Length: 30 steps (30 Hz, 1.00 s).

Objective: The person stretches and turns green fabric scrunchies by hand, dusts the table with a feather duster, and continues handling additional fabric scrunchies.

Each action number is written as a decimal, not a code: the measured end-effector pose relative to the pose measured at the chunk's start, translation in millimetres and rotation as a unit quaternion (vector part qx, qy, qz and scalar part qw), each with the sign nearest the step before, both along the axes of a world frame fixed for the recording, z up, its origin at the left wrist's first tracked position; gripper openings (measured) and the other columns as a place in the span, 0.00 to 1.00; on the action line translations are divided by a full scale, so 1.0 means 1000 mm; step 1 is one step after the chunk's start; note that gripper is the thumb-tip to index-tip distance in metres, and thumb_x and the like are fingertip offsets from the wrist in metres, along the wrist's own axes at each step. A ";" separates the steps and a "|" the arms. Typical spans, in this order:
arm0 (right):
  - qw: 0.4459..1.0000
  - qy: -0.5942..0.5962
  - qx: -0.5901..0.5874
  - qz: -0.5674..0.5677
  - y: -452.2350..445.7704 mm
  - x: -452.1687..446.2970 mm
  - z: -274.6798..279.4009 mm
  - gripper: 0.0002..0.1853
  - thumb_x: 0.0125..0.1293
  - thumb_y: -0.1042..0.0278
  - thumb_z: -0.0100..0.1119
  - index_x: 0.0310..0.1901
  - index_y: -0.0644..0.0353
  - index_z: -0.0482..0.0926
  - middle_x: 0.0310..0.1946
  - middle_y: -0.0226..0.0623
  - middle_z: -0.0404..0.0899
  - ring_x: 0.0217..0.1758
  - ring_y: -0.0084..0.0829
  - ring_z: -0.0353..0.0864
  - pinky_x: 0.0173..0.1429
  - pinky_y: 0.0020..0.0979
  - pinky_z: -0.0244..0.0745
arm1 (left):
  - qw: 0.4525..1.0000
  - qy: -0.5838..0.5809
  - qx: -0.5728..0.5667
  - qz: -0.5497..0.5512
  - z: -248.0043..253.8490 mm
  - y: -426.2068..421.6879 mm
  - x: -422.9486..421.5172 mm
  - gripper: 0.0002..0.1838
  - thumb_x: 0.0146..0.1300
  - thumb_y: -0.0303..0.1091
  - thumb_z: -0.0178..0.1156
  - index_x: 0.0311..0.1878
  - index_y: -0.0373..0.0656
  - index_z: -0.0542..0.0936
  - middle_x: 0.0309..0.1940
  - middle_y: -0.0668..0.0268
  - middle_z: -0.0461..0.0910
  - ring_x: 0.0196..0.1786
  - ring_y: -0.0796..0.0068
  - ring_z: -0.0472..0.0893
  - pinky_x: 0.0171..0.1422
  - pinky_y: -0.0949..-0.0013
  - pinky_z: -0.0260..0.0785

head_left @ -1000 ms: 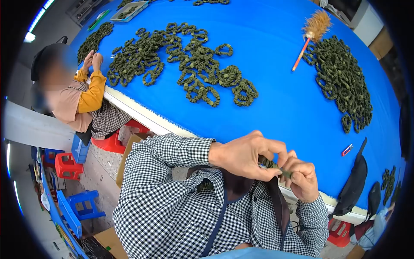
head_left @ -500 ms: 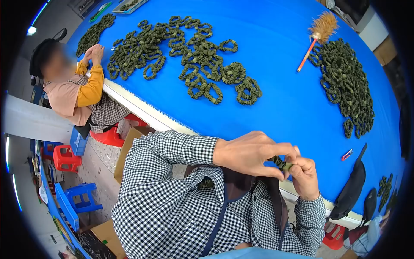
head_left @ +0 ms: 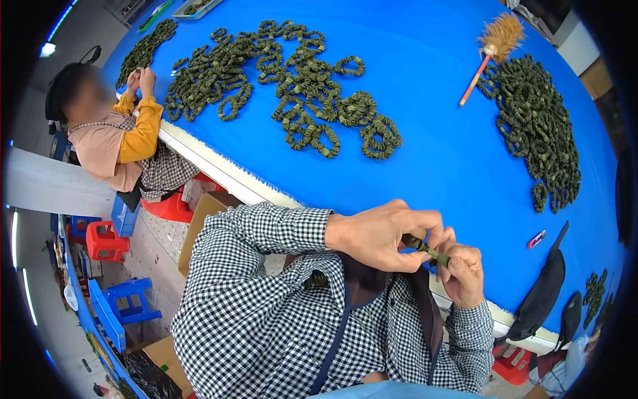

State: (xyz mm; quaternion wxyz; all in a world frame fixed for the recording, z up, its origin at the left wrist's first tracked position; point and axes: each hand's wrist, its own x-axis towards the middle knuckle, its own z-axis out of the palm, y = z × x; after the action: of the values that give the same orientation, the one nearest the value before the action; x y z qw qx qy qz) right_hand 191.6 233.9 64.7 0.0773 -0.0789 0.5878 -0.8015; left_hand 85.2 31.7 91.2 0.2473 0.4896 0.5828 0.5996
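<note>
Close to my body, a dark green gathered scrunchie [head_left: 432, 253] is stretched between my two hands. My left hand [head_left: 382, 236] pinches one part of it between thumb and fingers. The fingers of my right hand [head_left: 465, 269] are closed on the other end, which they partly hide. Beyond the hands, many similar scrunchies [head_left: 319, 93] lie loosely heaped on the blue tabletop [head_left: 425, 159]. A second dense pile of scrunchies [head_left: 538, 126] lies on the right side.
A feather duster [head_left: 475, 80] lies by the right pile. Small red-handled snips [head_left: 536, 239] and a black pouch [head_left: 541, 292] are near the right edge. At the left, a co-worker [head_left: 113, 139] sits with hands raised over the table. Red stools [head_left: 106, 241] stand on the floor.
My hands have shifted slightly left and drawn a little apart, showing more of the scrunchie between them. The co-worker's hands have moved slightly.
</note>
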 end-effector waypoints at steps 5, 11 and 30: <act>0.997 -0.029 0.071 0.031 0.008 -0.004 0.002 0.14 0.66 0.69 0.57 0.21 0.61 0.77 0.18 0.31 0.73 0.32 0.25 0.66 0.36 0.22 0.63 | 0.993 -0.083 -0.072 -0.034 0.010 0.007 0.000 0.10 0.53 0.25 0.61 0.38 0.44 0.74 0.18 0.73 0.72 0.12 0.83 0.62 0.16 0.78 0.51; 0.994 -0.102 -0.039 -0.002 0.009 0.007 -0.022 0.12 0.66 0.69 0.58 0.24 0.62 0.77 0.19 0.32 0.74 0.22 0.22 0.67 0.28 0.20 0.63 | 0.997 0.049 -0.053 0.017 -0.002 0.016 0.004 0.09 0.53 0.26 0.60 0.38 0.44 0.74 0.23 0.70 0.76 0.13 0.80 0.63 0.17 0.76 0.52; 0.981 -0.122 -0.078 -0.130 0.042 -0.051 -0.044 0.10 0.71 0.65 0.52 0.36 0.61 0.78 0.25 0.28 0.72 0.23 0.16 0.65 0.33 0.18 0.65 | 0.920 -0.383 -0.072 0.045 -0.045 0.078 -0.037 0.14 0.64 0.24 0.52 0.53 0.42 0.70 0.19 0.71 0.70 0.18 0.85 0.65 0.16 0.83 0.52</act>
State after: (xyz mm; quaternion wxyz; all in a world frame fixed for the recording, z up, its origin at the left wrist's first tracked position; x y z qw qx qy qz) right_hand 140.7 276.3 20.5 0.0371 0.0905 0.5147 -0.8518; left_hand 47.8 109.7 46.4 0.4589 0.1767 0.5066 0.7081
